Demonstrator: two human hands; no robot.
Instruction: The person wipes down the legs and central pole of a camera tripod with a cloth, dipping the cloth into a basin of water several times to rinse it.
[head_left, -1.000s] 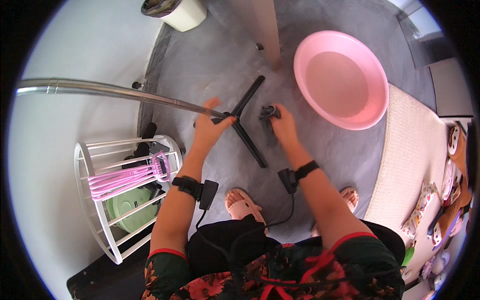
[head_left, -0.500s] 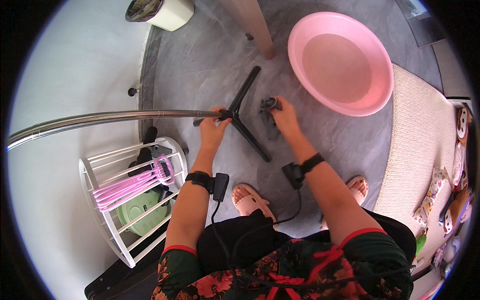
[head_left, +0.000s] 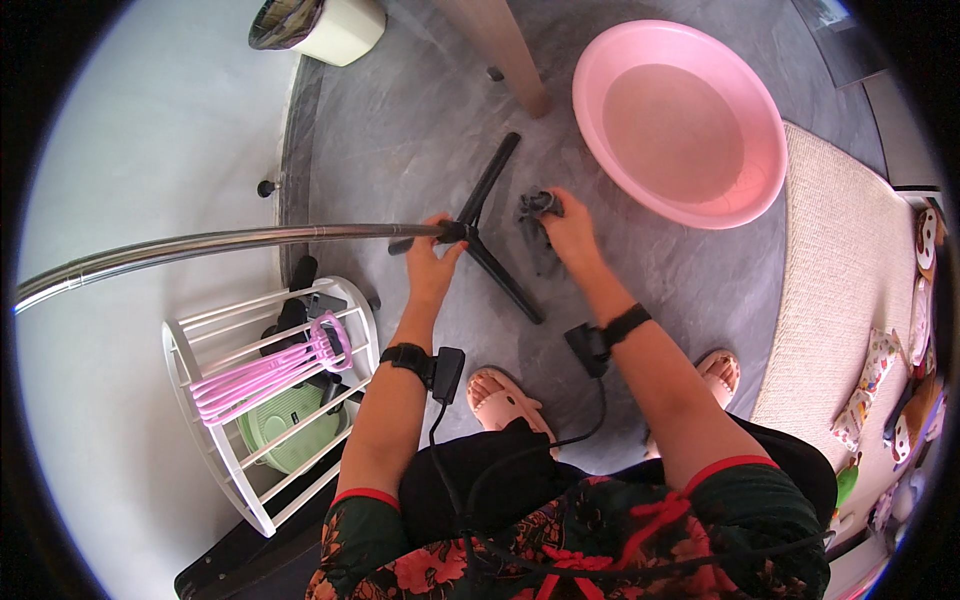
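A shiny metal pole [head_left: 250, 237] runs in from the left and ends in a black base [head_left: 503, 279] with spread legs. My left hand [head_left: 430, 268] is closed around the pole's lower end, right at the hub of the base. A short way to its right, my right hand [head_left: 572, 235] pinches a bunched dark grey cloth [head_left: 533, 208], part of which hangs down beside the base's legs. That hanging part blends into the grey floor, and the fingertips are partly hidden by the folds.
A pink basin [head_left: 765, 190] of cloudy water stands beyond my right hand. To the left is a white rack [head_left: 262, 512] with pink hangers [head_left: 270, 375] and a green container [head_left: 290, 428]. A wooden leg [head_left: 510, 60], a bin [head_left: 345, 30] and a beige mat [head_left: 815, 270] surround the grey floor.
My right hand has shifted slightly left and up with the cloth. The left hand stays at the base's hub, its fingers a little changed. The whole view has moved slightly.
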